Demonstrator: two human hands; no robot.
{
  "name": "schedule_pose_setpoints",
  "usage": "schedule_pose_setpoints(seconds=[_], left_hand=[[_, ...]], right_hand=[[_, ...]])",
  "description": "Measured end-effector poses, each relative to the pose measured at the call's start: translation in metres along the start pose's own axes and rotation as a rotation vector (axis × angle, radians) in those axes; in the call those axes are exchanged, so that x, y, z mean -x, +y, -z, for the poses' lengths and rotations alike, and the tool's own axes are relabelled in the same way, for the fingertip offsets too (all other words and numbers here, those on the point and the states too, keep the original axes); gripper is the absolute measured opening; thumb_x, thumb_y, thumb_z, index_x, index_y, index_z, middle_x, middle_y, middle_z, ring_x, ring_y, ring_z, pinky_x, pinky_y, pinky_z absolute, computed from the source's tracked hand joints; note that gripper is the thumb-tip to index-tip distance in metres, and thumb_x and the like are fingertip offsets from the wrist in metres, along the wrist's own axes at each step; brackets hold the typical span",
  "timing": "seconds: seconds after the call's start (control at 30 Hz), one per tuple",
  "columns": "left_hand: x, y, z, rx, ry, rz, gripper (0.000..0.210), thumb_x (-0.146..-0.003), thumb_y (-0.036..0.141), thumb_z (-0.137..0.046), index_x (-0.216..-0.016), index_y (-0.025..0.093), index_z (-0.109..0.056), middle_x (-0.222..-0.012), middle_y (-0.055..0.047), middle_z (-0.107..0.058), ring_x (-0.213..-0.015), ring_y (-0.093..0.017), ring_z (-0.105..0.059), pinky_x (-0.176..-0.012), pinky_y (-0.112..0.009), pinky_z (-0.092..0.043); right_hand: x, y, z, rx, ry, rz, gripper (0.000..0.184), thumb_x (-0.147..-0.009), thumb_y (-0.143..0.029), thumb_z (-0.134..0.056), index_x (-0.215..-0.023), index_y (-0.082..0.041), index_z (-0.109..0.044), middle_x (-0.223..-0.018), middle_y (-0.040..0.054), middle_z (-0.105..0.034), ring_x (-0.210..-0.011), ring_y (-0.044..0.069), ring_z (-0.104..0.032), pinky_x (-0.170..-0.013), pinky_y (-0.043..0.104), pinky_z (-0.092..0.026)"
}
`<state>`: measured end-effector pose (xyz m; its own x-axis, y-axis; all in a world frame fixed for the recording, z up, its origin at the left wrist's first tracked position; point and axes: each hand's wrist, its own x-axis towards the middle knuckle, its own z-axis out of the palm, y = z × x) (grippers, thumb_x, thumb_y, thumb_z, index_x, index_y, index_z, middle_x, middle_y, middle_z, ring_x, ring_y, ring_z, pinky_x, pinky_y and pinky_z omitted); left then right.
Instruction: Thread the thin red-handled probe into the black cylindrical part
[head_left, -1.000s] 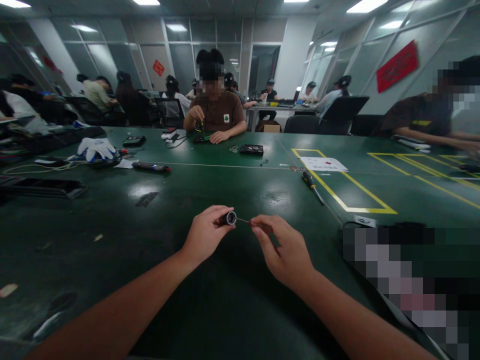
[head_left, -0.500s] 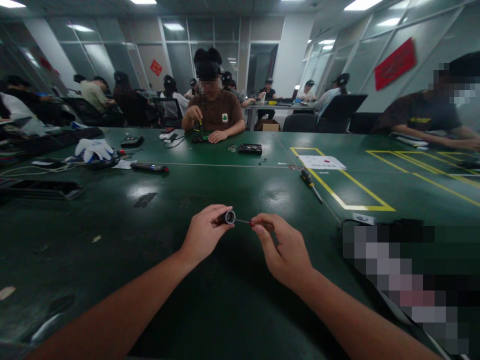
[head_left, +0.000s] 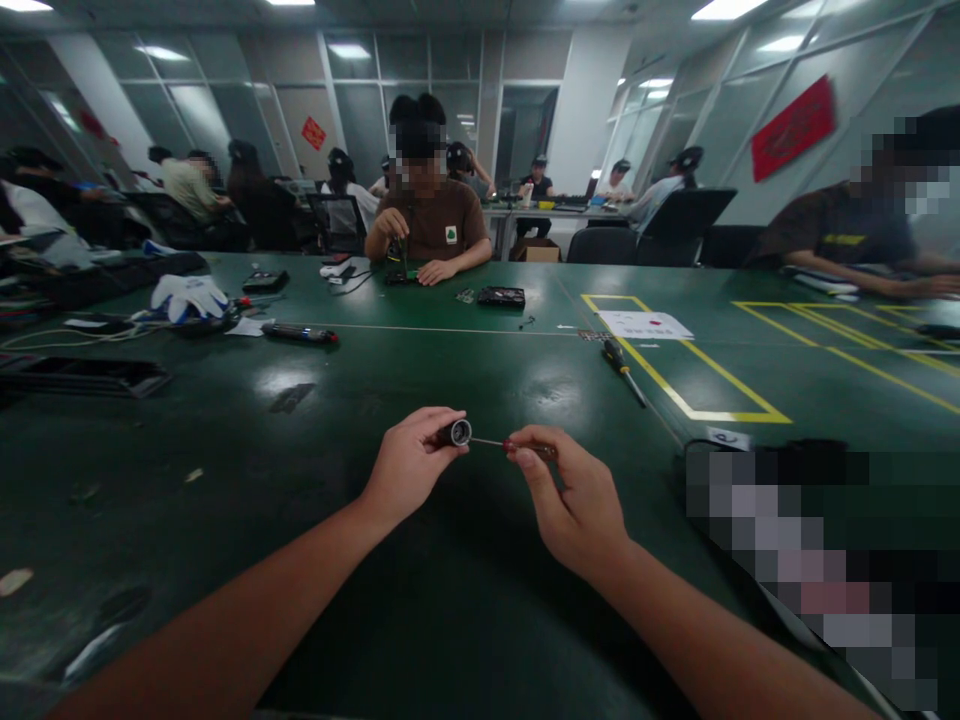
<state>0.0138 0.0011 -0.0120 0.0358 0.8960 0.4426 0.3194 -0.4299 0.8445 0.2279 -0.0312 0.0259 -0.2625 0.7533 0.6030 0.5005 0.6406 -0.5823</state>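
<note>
Tube (head_left: 454,433) held up over table (head_left: 300,480), middle of view, open end facing right and toward camera. Left hand (head_left: 411,465) closed round it, thumb and fingers gripping. Thin driver (head_left: 510,446) pinched by its handle in right hand (head_left: 577,500), fingers narrow; shaft at tube's rim, can't tell if tip is inside. Probably best: brace tube, keep shaft square to the mouth, turn lightly, no sideways prying. Beyond: yellow-black screwdriver (head_left: 618,360), gloves (head_left: 187,298), co-worker (head_left: 439,220) opposite.

Hands (head_left: 411,462) (head_left: 576,495) apart; both in pinch grips
</note>
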Motion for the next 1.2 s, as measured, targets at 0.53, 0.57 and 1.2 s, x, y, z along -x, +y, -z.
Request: schedule_pose_setpoints(seconds=[0.53, 0.57, 1.2], left_hand=[[0.0001, 0.0021, 0.0000, -0.002, 0.009, 0.025, 0.037, -0.075, 0.008, -0.079, -0.110, 0.022, -0.077, -0.118, -0.006, -0.071, -0.104, -0.021, -0.072, -0.093, -0.039, -0.063], [0.0001, 0.0023, -0.0001, -0.002, 0.010, 0.025, 0.037, -0.075, 0.008, -0.079, -0.109, 0.022, -0.077, -0.118, -0.006, -0.071, -0.104, -0.021, -0.072, -0.093, -0.038, -0.063], [-0.0005, -0.0023, 0.0009, 0.002, 0.009, 0.006, 0.034, -0.076, 0.010, -0.078, -0.107, 0.022, -0.077, -0.118, -0.007, -0.070, -0.104, -0.022, -0.072, -0.094, -0.040, -0.062]], right_hand=[[-0.0038, -0.0014, -0.0002, 0.052, -0.041, 0.032, 0.014, -0.102, -0.024, -0.051, -0.109, -0.021, -0.062, -0.094, 0.0053, -0.073, -0.084, 0.020, -0.071, -0.077, 0.032, -0.055], [-0.0038, -0.0017, -0.0003, 0.055, -0.033, 0.031, 0.014, -0.101, -0.024, -0.051, -0.109, -0.021, -0.062, -0.094, 0.0054, -0.073, -0.084, 0.020, -0.071, -0.077, 0.032, -0.054], [-0.0023, -0.0004, -0.0041, 0.053, -0.025, 0.008, 0.014, -0.102, -0.025, -0.051, -0.110, -0.022, -0.062, -0.095, 0.0057, -0.074, -0.084, 0.020, -0.071, -0.077, 0.032, -0.054]])
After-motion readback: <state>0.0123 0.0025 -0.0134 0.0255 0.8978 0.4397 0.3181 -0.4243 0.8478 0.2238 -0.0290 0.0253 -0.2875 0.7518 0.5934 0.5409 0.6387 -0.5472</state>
